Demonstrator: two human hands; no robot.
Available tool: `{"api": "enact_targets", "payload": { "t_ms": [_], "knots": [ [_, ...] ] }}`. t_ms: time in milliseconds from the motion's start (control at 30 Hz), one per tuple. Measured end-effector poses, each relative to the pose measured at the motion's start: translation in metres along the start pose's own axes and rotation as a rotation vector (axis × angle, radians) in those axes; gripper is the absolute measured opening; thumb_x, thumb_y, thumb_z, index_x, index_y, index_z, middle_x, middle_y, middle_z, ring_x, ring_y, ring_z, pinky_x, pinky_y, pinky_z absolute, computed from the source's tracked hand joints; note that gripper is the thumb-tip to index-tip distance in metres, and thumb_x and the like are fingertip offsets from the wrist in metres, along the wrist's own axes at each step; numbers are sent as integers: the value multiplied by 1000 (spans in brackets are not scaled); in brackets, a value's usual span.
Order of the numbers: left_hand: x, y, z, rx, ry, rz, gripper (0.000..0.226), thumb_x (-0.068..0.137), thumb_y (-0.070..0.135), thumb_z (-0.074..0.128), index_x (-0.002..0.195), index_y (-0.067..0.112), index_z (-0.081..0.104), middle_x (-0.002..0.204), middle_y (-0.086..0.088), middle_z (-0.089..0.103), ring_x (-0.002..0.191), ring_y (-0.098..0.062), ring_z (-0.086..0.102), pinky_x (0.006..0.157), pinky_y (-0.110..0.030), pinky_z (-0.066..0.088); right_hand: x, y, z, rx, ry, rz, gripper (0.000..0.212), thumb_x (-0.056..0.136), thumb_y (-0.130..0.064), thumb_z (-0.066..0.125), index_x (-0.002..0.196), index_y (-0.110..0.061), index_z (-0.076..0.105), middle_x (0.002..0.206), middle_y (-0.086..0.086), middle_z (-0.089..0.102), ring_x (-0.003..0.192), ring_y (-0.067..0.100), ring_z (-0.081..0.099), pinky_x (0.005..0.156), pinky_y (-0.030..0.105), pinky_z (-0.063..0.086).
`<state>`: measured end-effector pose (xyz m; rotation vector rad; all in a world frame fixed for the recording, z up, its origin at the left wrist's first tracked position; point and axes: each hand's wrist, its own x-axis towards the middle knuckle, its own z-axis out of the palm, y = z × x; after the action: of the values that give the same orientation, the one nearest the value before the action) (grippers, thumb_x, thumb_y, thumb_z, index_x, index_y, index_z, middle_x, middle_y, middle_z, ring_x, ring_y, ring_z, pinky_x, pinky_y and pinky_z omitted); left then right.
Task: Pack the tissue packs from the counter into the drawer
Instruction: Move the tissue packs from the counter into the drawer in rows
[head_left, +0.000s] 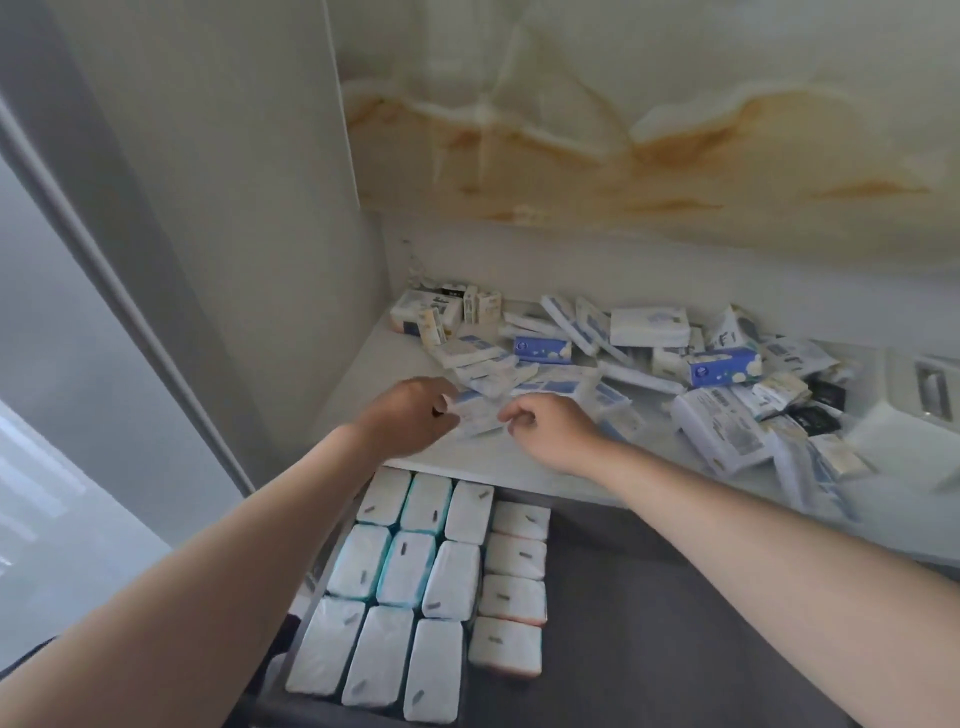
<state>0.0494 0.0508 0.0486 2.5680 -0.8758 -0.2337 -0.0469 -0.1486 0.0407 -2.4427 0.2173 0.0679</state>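
Several small tissue packs lie in a loose heap (639, 358) across the white counter (358, 395). Near the counter's front edge, a flat white-and-blue pack (480, 415) sits between my hands. My left hand (410, 415) pinches its left end and my right hand (545, 423) grips its right end with curled fingers. Below the counter the open drawer (649, 597) has a dark floor. Rows of white tissue packs (426, 582) stand tightly packed in its left part.
A grey cabinet side panel (218, 234) rises at the left. A marbled wall (649, 130) stands behind the counter. A white box with a slot (930, 395) sits at the counter's far right. The drawer's right half shows bare dark floor.
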Motion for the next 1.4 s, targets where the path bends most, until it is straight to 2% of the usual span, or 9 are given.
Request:
{"api": "enact_targets", "payload": {
  "t_ms": [100, 367, 633, 767, 833, 933, 1033, 1167, 1400],
  "knots": [
    [35, -21, -12, -51, 67, -66, 39, 92, 36, 61, 129, 23, 56, 113, 4, 63, 99, -15, 59, 85, -27, 45, 50, -16, -4, -36, 36, -33, 27, 96, -17, 50, 113, -26, 69, 118, -5, 66, 108, 13, 61, 94, 31, 50],
    [125, -78, -8, -169, 225, -126, 42, 88, 26, 60, 128, 16, 59, 125, -9, 60, 116, -28, 56, 97, -37, 46, 193, -29, 5, -166, 85, -39, 38, 92, -11, 55, 128, -23, 60, 130, 2, 61, 117, 20, 58, 90, 23, 43],
    [191, -114, 7, -94, 253, -125, 55, 95, 16, 48, 149, 19, 38, 157, -10, 29, 143, -31, 24, 115, -38, 28, 288, -22, 21, -616, -109, -76, 79, 92, -17, 60, 158, -27, 18, 162, 12, 11, 140, 34, 36, 106, 38, 40],
    [197, -125, 11, -160, 269, -119, 46, 81, 29, 42, 119, 22, 67, 143, -13, 47, 133, -33, 40, 109, -37, 35, 296, -14, 31, -502, -69, -109, 59, 86, -39, 59, 141, -34, 40, 156, 7, 23, 142, 32, 27, 111, 45, 36],
    [198, -131, 10, -200, 351, -131, 24, 82, 13, 52, 95, 17, 72, 131, -15, 53, 120, -36, 49, 101, -35, 41, 295, -12, 32, -398, -69, -153, 47, 85, -43, 63, 127, -31, 46, 146, 6, 35, 133, 28, 39, 105, 43, 40],
    [195, -133, 9, -225, 381, -137, 21, 79, -2, 62, 85, 16, 71, 123, -13, 55, 111, -36, 55, 96, -38, 45, 292, -12, 35, -300, -41, -169, 42, 85, -49, 67, 112, -26, 46, 123, 4, 46, 109, 22, 49, 90, 36, 44],
    [192, -132, 14, -283, 381, -141, 28, 81, -1, 59, 100, 16, 71, 118, -12, 57, 107, -34, 58, 96, -40, 46, 291, -15, 41, -197, 16, -153, 46, 79, -47, 74, 106, -25, 44, 118, 5, 46, 103, 21, 49, 90, 35, 45],
    [189, -113, 2, -334, 398, -111, 53, 80, 9, 51, 133, 14, 55, 132, -13, 54, 122, -32, 50, 104, -41, 42, 281, -23, 38, -161, 111, -226, 61, 76, -41, 79, 123, -21, 46, 122, 7, 46, 107, 23, 53, 91, 38, 47],
    [162, -67, -16, -176, 415, 158, 86, 68, 29, 60, 149, 12, 35, 152, -13, 37, 141, -32, 31, 115, -50, 27, 226, -40, -10, -32, 272, -318, 75, 64, -26, 84, 130, -25, 49, 122, 3, 51, 110, 23, 52, 91, 42, 49]
  ]
}}
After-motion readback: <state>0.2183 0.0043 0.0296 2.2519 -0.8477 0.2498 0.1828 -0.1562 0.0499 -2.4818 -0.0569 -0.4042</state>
